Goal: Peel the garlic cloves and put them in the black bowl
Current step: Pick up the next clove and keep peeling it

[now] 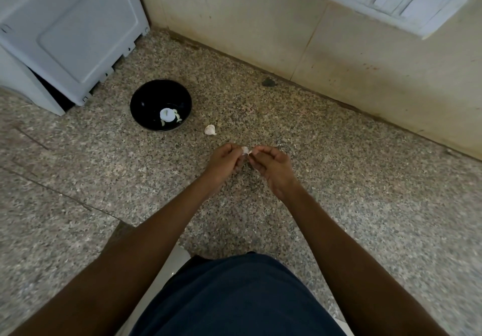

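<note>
Left of the black bowl (161, 105), a boxy white plastic appliance (65, 35) stands on the speckled granite tabletop (365, 192). The round, glossy bowl holds several pale peeled cloves (169, 118). Just right of the bowl lies one papery unpeeled clove (210, 130). Farther right and nearer the viewer, the left hand (224, 162) and right hand (271, 167) meet, curled fingers (257, 150) pinching a small garlic clove (245, 150) between them.

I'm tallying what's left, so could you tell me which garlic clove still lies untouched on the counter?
The unpeeled clove right of the black bowl; another is in both hands.
</note>
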